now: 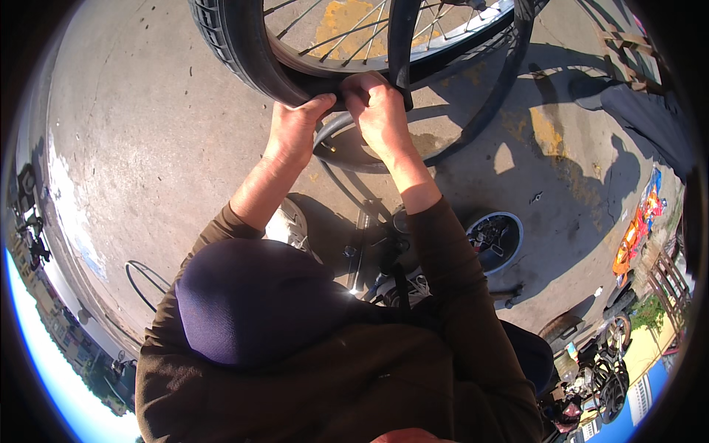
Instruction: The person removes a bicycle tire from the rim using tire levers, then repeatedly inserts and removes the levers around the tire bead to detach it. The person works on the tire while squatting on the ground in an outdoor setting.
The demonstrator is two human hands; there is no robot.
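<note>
A bicycle wheel with a metal rim [279, 53] and dark spokes stands at the top of the head view, its black treaded tyre [235, 53] around it. At the wheel's lower edge my left hand [294, 131] is closed on the tyre, thumb on the near side and fingers hidden behind. Just to its right, my right hand [378, 112] has its fingers curled against the black rubber beside the rim; the fingertips are partly hidden. A slack black inner tube [511, 81] hangs out of the wheel on the right and loops below my hands. A small brass-coloured valve [329, 147] shows on that loop.
A round basin [509, 260] holding small metal parts sits on the concrete by my right forearm. A pump-like tool [360, 255] stands between my shoes. Another person's leg [650, 118] is at the right, with orange packaging [634, 235] and parked bikes [609, 369] beyond.
</note>
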